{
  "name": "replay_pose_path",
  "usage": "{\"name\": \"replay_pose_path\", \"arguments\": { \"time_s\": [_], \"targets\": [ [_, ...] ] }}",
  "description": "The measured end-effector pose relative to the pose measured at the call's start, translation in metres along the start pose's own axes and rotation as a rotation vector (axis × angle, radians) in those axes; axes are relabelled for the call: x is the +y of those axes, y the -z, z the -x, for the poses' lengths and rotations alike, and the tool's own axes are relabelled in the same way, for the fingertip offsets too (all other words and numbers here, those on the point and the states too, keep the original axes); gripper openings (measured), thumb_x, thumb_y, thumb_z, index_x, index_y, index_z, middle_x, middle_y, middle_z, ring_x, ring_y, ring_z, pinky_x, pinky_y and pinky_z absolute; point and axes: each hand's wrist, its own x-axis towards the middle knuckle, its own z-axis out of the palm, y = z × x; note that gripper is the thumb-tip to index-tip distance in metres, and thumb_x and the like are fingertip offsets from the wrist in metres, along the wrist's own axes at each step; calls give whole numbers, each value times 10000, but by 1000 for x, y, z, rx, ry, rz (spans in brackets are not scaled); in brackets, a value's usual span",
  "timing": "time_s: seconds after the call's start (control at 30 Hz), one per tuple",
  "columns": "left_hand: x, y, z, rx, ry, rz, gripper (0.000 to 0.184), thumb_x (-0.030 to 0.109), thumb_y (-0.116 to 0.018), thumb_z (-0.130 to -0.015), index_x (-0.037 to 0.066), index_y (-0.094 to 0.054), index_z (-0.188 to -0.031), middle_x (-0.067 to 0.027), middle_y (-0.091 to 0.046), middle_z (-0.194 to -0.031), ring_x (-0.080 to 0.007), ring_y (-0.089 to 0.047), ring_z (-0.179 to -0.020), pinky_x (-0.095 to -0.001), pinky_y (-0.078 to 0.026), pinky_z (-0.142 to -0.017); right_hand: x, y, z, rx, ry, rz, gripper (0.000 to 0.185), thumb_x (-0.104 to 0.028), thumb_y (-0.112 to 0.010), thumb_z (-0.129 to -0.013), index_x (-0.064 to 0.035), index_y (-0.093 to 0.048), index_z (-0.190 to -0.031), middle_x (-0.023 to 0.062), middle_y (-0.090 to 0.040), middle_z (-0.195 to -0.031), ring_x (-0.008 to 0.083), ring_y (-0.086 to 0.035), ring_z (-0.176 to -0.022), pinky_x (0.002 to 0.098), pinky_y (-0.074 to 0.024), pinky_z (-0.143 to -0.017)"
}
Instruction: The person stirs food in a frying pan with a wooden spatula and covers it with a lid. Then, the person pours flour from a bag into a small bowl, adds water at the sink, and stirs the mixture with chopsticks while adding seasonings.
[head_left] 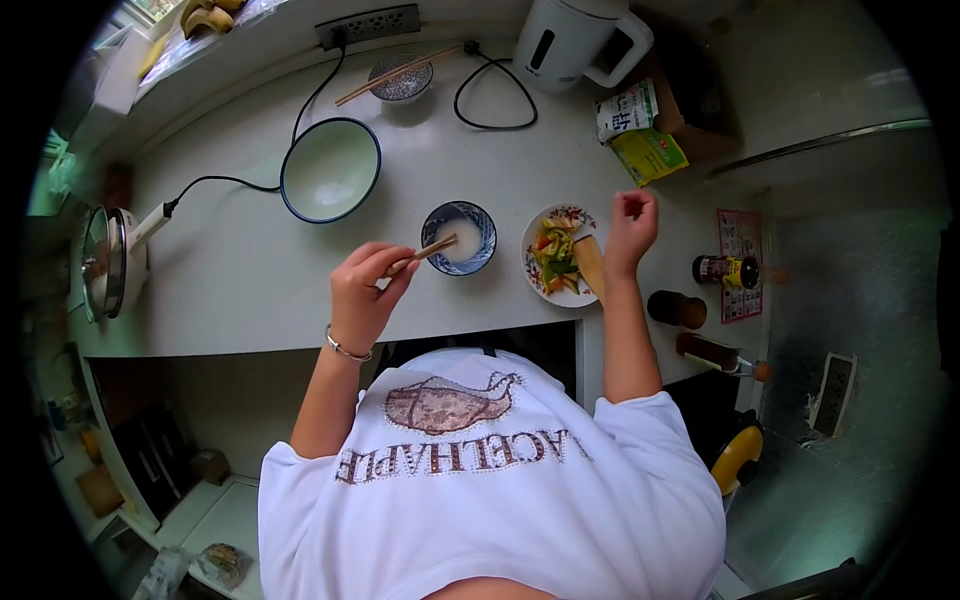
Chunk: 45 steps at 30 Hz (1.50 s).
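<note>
My left hand (365,290) pinches a pair of chopsticks (432,249), their far ends in a blue-and-white patterned bowl (483,225). White liquid (463,243) lies in that bowl. Curled into a fist, my right hand (635,228) hovers at the right of a flower-rimmed plate (533,280); what it holds, if anything, is hidden. Cut green, yellow and red vegetables (556,255) sit on the plate. A wooden spatula (590,266) rests among them, its lower part running towards my right forearm.
Behind the blue bowl stand a large white basin (331,170) and a small bowl (403,88) with chopsticks across it. A kettle (570,45) and seasoning packets (640,135) are at the back right. Jars and a bottle (708,351) line the right; a lidded electric pot (120,265) stands left.
</note>
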Motion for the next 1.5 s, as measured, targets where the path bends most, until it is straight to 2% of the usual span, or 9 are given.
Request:
{"name": "replay_pose_path", "arguments": {
  "time_s": [0.1,0.17,0.43,0.5,0.7,1.07,1.17,1.2,1.5],
  "targets": [
    [9,-15,-5,-62,-78,63,124,27,-689,-724,19,-654,-842,-79,-618,-788,-151,-594,-612,-246,-489,-547,-97,-25,72,-665,294,85,236,-69,-679,-701,-79,-585,-917,65,-510,-886,223,-539,-737,305,-465,-660],
    [14,-25,-6,-128,-201,15,159,21,-690,-714,21,-646,-867,-83,-616,-809,-165,-602,-633,-256,-492,-555,-115,-40,99,-755,416,137,257,-82,-663,-709,-88,-593,-956,74,-506,-912,242,-548,-783,329,-474,-660],
    [-3,-34,10,-139,-328,146,278,35,-684,-724,29,-612,-992,-88,-607,-941,-165,-608,-721,-259,-507,-594,-101,-23,116,-570,77,-24,119,-48,-573,-790,8,-617,-884,116,-559,-840,234,-586,-745,313,-470,-643],
    [-31,-22,17,-171,-87,137,273,113,-677,-752,22,-601,-997,-103,-609,-912,-203,-612,-738,-286,-507,-604,-82,-11,117,-611,-113,-94,128,-61,-578,-811,13,-636,-898,94,-590,-810,182,-596,-708,271,-478,-615],
    [-95,-11,42,-377,512,420,234,168,-564,-873,49,-574,-1074,-35,-617,-909,-94,-593,-757,-221,-479,-599,-74,-27,127,-487,-447,-277,160,-94,-584,-846,39,-646,-910,71,-625,-821,96,-591,-624,206,-490,-571],
    [-114,-24,57,-533,712,686,338,226,-473,-919,43,-458,-1202,-67,-605,-978,-120,-590,-787,-244,-490,-656,-69,-19,110,-318,-541,-233,175,-108,-599,-846,40,-627,-935,61,-624,-762,102,-604,-661,211,-507,-596],
    [-120,-35,55,-500,800,776,418,236,-452,-927,43,-369,-1288,-85,-605,-1009,-145,-602,-818,-262,-502,-692,-76,-34,119,-441,-437,-322,163,-114,-591,-853,33,-633,-909,44,-625,-734,86,-595,-631,204,-498,-574],
    [-120,-38,55,-497,799,778,418,236,-452,-927,43,-369,-1288,-85,-605,-1009,-145,-602,-818,-262,-502,-692,-72,-27,118,-501,-505,-257,188,-117,-568,-871,38,-611,-969,83,-638,-850,98,-593,-695,211,-504,-633],
    [-112,-60,41,-390,994,1112,502,322,-400,-941,219,-221,-1399,-117,-496,-1211,-232,-532,-1039,-354,-480,-848,-67,-20,116,-434,-497,-295,169,-115,-587,-856,33,-625,-928,59,-632,-744,86,-591,-617,199,-497,-575]
  ]
}}
